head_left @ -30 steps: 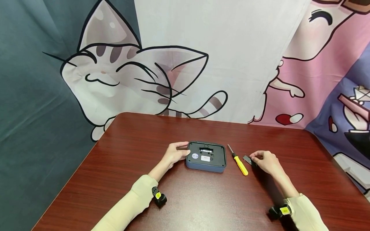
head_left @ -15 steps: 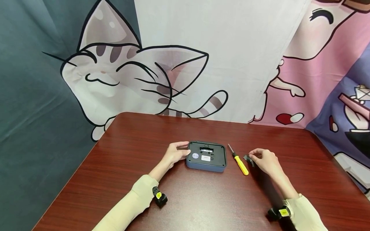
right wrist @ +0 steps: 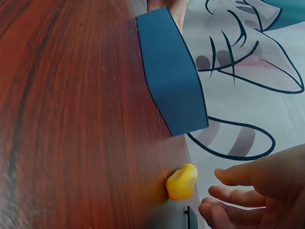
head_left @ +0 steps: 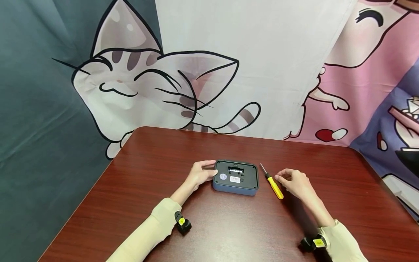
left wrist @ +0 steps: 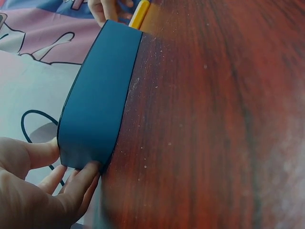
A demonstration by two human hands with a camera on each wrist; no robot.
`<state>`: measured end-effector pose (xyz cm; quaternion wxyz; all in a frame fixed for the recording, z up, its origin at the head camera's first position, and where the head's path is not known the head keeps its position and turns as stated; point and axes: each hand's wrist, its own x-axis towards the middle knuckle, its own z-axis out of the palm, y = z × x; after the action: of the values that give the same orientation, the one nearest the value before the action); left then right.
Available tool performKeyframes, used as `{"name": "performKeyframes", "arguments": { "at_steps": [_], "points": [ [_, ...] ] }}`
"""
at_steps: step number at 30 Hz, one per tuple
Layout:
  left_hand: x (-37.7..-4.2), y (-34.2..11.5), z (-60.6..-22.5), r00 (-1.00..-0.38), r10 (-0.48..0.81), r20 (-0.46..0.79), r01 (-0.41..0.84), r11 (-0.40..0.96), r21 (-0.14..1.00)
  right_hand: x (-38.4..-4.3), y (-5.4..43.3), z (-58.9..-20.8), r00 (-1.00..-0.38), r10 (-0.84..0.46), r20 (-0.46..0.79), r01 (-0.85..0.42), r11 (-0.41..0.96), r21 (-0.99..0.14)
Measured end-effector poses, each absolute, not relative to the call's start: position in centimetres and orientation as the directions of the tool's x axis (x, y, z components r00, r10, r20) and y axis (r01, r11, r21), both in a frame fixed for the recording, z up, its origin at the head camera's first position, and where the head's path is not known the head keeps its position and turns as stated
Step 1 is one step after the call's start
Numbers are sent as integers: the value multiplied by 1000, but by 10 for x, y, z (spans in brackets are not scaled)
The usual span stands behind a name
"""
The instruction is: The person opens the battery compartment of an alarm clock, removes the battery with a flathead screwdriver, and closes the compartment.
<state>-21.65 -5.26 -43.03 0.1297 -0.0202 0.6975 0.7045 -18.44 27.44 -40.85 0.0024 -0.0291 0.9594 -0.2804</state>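
A blue box-shaped device (head_left: 234,189) lies with its black underside up. An uncovered battery slot (head_left: 235,170), a round sticker and a white label show on that side. My left hand (head_left: 200,175) grips its left end, thumb on the top edge and fingers against the side, as the left wrist view shows. My right hand (head_left: 294,183) is beyond the yellow-handled screwdriver (head_left: 275,187), fingers loosely bent, with a gap between thumb and fingers in the right wrist view. Close by its fingertips there is a small dark cover (right wrist: 191,219), partly out of frame; the head view hides it.
The brown wooden table (head_left: 222,233) has its far edge against a cloth backdrop (head_left: 278,54) with cartoon animals. The screwdriver lies between the device and my right hand, tip pointing away from me.
My right hand, which had the dark cover at its fingertips, has shifted slightly left, and the cover is out of sight in the head view. The left hand and device stay in place.
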Motion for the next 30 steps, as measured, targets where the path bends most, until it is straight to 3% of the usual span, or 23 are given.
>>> {"name": "performKeyframes", "arguments": {
  "at_steps": [30],
  "points": [
    [-217,-54,-433,-966,168,-194,-199,-12,980,-185,260,-415,-990,-139,-14,-116,872,-476]
  ]
}}
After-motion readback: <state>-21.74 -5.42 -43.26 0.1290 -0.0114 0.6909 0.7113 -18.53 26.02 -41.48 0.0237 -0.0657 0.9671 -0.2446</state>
